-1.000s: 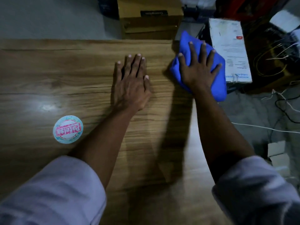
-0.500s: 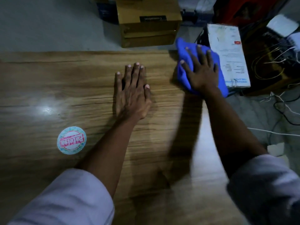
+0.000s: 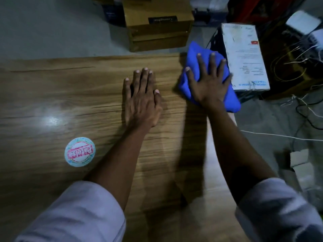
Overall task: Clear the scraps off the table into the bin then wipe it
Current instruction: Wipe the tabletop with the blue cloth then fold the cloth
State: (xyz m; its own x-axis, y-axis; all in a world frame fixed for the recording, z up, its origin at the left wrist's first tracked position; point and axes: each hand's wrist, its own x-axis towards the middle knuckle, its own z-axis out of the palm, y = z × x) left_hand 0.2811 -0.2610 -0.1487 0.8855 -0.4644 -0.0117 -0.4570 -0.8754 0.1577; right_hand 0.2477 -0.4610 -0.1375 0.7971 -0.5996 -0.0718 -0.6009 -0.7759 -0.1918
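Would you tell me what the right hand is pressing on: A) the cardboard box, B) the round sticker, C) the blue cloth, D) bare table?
C: the right hand lies spread flat on the blue cloth at the far right corner of the table; the left hand rests on bare wood.

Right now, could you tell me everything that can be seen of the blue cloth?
The blue cloth is a bright blue, soft-looking fabric, bunched into a thick crumpled pad rather than spread flat. It lies at the far right corner of the wooden table, and part of it seems to hang past the right edge. The right hand presses on it from above with spread, straight fingers, covering its middle. Nothing else visibly touches it.
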